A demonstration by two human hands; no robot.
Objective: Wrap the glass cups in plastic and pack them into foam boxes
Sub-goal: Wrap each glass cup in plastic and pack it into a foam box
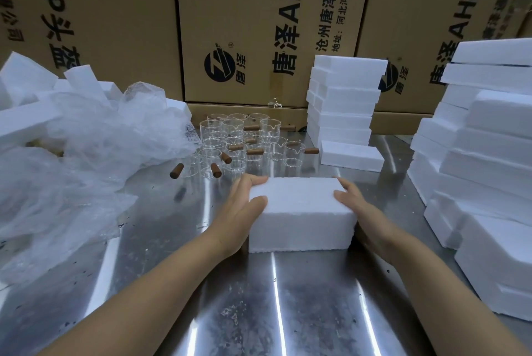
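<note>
A closed white foam box (299, 211) sits on the steel table (236, 312) in front of me. My left hand (241, 211) grips its left end, thumb on the top face and fingers round the far corner. My right hand (357, 206) holds the right end the same way. Behind the box stand several clear glass cups (244, 142) with brown wooden handles. A heap of crumpled clear plastic wrap (86, 148) lies at the left.
Foam boxes are stacked at the back (342, 102), with one lying flat (351, 155) beside the stack. More foam pieces pile up at the right (483, 154) and far left (26, 96). Large cardboard cartons (259, 24) wall off the back.
</note>
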